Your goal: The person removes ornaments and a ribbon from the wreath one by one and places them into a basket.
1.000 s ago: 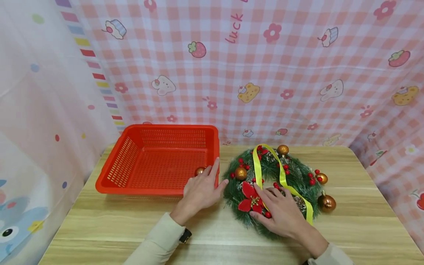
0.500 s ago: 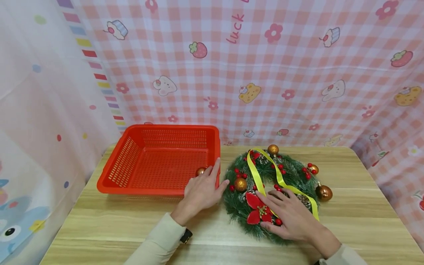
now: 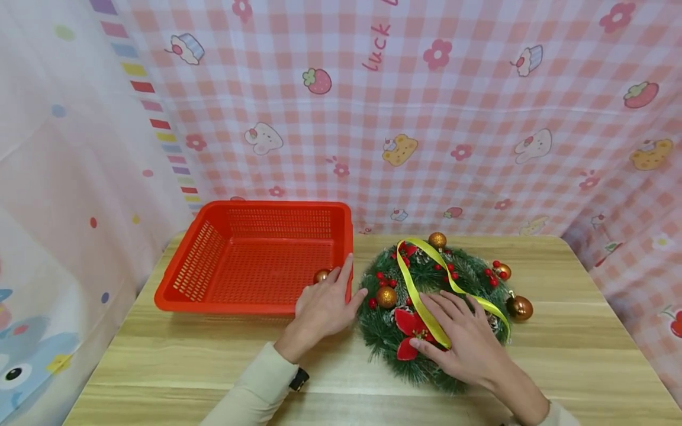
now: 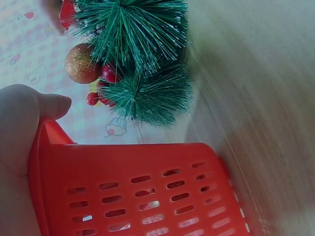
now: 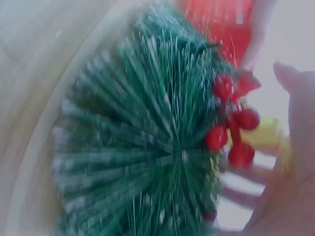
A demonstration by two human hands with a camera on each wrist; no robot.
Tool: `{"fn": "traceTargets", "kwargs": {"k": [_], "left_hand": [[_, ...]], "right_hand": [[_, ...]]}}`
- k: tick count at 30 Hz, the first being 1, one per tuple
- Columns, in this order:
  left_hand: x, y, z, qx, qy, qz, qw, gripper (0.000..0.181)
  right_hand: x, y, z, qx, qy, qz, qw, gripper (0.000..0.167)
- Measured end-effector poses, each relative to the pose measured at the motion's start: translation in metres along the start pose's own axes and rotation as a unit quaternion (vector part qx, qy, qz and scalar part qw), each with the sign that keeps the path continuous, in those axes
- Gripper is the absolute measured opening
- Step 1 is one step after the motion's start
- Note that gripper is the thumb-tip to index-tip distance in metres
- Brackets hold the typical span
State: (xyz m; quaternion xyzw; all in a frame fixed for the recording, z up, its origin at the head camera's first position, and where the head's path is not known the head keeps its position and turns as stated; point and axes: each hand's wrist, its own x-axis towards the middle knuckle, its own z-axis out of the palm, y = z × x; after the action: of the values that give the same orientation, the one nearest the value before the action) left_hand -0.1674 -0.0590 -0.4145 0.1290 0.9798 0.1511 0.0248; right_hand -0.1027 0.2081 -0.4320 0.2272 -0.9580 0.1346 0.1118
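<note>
Head view: green wreath (image 3: pixel 471 275) lies flat on the counter (image 3: pixel 575 331), right of the red basket (image 3: pixel 229 307). Yellow ribbon (image 3: pixel 408 278) loops across it. Right hand (image 3: pixel 469 340) over its near side, fingers extended, thumb apart; right wrist view blurred, ribbon contact uncertain. Left hand (image 3: pixel 324 305) rests on the basket's near right corner, fingers straight, beside a copper ball (image 3: pixel 321 275) inside.

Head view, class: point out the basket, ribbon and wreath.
Basket (image 3: pixel 272 272), head view: bare floor inside.
Ribbon (image 3: pixel 414 291), head view: left strand.
Wreath (image 3: pixel 382 334), head view: lower-left needles.
</note>
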Motion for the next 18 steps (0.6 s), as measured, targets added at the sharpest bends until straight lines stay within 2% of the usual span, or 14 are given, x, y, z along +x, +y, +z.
{"fn": "traceTargets", "kwargs": {"k": [3, 5, 9, 12, 13, 15, 17, 18], "left_hand": [[0.001, 0.000, 0.000, 0.005, 0.000, 0.003, 1.0000, 0.076], [0.001, 0.000, 0.000, 0.001, -0.004, 0.004, 1.0000, 0.076], [0.002, 0.001, 0.000, 0.000, 0.002, 0.002, 1.0000, 0.076], [0.001, 0.001, 0.000, 0.003, 0.034, 0.016, 0.9993, 0.074], [0.001, 0.002, 0.000, 0.006, 0.054, 0.031, 0.9980, 0.072], [-0.001, 0.004, 0.002, 0.005, 0.108, 0.081, 0.9909, 0.065], [-0.004, 0.011, 0.004, -0.001, 0.158, 0.145, 0.9768, 0.056], [-0.005, 0.015, 0.006, -0.011, 0.173, 0.174, 0.9693, 0.052]], "right_hand": [[0.002, -0.005, 0.006, -0.013, -0.005, 0.032, 0.9994, 0.074], [0.001, -0.005, 0.011, -0.027, -0.015, 0.039, 0.9988, 0.073], [-0.001, 0.001, 0.022, -0.046, -0.017, 0.022, 0.9986, 0.071], [0.000, 0.006, 0.025, -0.058, -0.009, -0.001, 0.9983, 0.070], [0.000, 0.007, 0.026, -0.061, -0.010, -0.007, 0.9981, 0.070], [0.000, 0.009, 0.026, -0.066, -0.013, -0.017, 0.9976, 0.071], [0.000, 0.011, 0.026, -0.070, -0.017, -0.025, 0.9971, 0.072], [0.000, 0.012, 0.026, -0.073, -0.018, -0.030, 0.9967, 0.072]]}}
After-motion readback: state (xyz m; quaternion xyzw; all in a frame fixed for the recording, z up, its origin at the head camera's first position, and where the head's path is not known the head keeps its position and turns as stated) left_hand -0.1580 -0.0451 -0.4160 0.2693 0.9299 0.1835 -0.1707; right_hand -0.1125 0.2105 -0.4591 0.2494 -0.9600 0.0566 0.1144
